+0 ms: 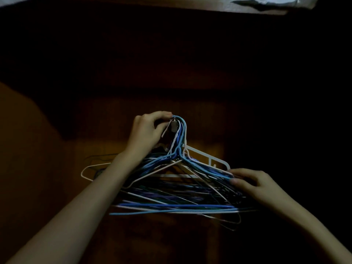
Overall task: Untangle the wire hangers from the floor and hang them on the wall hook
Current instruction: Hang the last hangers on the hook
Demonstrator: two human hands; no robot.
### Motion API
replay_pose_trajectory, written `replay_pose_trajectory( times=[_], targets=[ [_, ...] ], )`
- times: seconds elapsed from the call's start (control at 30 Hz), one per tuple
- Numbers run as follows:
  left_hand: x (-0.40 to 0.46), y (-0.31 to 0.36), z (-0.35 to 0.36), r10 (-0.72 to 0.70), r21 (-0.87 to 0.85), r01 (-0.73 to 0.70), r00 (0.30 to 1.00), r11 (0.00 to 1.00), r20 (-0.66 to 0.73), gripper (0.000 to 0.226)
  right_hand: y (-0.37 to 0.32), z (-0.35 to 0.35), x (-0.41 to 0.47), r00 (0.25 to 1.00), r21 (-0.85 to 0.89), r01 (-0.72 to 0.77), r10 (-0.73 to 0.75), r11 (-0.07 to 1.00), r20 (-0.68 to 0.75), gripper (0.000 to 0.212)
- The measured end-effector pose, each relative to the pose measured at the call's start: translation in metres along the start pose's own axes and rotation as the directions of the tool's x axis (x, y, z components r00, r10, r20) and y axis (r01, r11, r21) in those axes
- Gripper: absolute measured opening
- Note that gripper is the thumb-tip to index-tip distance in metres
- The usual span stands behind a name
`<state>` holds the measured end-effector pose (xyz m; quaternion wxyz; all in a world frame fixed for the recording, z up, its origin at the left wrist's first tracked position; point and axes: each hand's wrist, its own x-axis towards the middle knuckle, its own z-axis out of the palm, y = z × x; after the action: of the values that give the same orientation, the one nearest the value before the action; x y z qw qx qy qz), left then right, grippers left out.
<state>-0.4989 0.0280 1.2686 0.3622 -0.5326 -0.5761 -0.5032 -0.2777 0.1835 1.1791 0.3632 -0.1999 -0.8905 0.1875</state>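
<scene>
Hanging in a thick bunch of blue, white and dark wire, the hangers (171, 187) crowd the small metal wall hook (174, 126) on the dim brown wall (190, 63). The left hand (146, 132) pinches their gathered hook ends at the wall hook. The right hand (253, 184) grips the bunch's right shoulder.

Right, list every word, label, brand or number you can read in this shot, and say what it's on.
None can be read. The picture is dim, and no print shows on the wire hangers, the wall hook, the white plastic hanger or the dark wall. The pale strip at the top edge is blurred and bears no legible marks.
</scene>
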Motion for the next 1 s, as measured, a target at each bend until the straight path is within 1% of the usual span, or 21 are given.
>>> replay_pose_trajectory(
  times=[0.07, 0.2, 0.3, 0.37, 0.43, 0.53, 0.6, 0.7, 0.8, 0.93, 1.0],
  targets=[
    [-0.001, 0.001, -0.002, -0.007, 0.029, 0.006, 1.000, 1.000, 0.024, 0.026, 0.000, 0.003, -0.003, 1.000, -0.062, 0.004, -0.004, 0.998, -0.010, 0.030],
    [-0.004, 0.013, -0.006, 0.017, 0.159, -0.030, 0.996, 0.987, 0.082, 0.030, -0.003, 0.004, -0.011, 0.998, -0.290, 0.046, -0.058, 0.956, -0.032, 0.043],
    [-0.006, 0.027, -0.004, 0.020, 0.237, -0.047, 0.993, 0.970, 0.115, 0.038, -0.007, 0.006, -0.016, 0.998, -0.333, 0.066, -0.071, 0.941, -0.001, 0.047],
    [-0.008, 0.031, -0.001, 0.021, 0.263, -0.050, 0.994, 0.963, 0.111, 0.038, -0.011, 0.008, -0.018, 0.998, -0.323, 0.059, -0.054, 0.944, 0.027, 0.048],
    [-0.008, 0.030, 0.001, 0.027, 0.280, -0.059, 0.993, 0.958, 0.117, 0.038, -0.013, 0.009, -0.021, 0.999, -0.321, 0.054, -0.048, 0.946, 0.026, 0.048],
    [-0.011, 0.026, -0.002, 0.018, 0.254, -0.057, 0.988, 0.966, 0.153, 0.042, -0.017, 0.009, -0.026, 0.998, -0.318, 0.046, -0.054, 0.947, -0.016, 0.049],
    [-0.013, 0.024, -0.005, -0.003, 0.222, -0.045, 0.978, 0.974, 0.210, 0.049, -0.018, 0.008, -0.029, 0.998, -0.361, 0.030, -0.048, 0.932, -0.041, 0.052],
    [-0.009, 0.022, -0.011, -0.063, 0.179, 0.009, 0.952, 0.984, 0.298, 0.055, -0.020, 0.006, -0.031, 0.996, -0.416, 0.008, -0.046, 0.909, -0.081, 0.054],
    [-0.007, 0.024, -0.014, -0.096, 0.108, 0.060, 0.925, 0.992, 0.367, 0.058, -0.024, 0.004, -0.034, 0.997, -0.461, -0.028, -0.009, 0.887, -0.077, 0.059],
    [-0.013, 0.028, -0.009, -0.112, 0.048, 0.102, 0.929, 0.994, 0.352, 0.059, -0.031, 0.005, -0.041, 0.997, -0.468, -0.055, 0.027, 0.882, -0.067, 0.062],
    [-0.017, 0.029, -0.006, -0.114, 0.058, 0.101, 0.939, 0.993, 0.324, 0.059, -0.032, 0.006, -0.043, 0.997, -0.479, -0.063, 0.035, 0.876, -0.068, 0.061]
  ],
)
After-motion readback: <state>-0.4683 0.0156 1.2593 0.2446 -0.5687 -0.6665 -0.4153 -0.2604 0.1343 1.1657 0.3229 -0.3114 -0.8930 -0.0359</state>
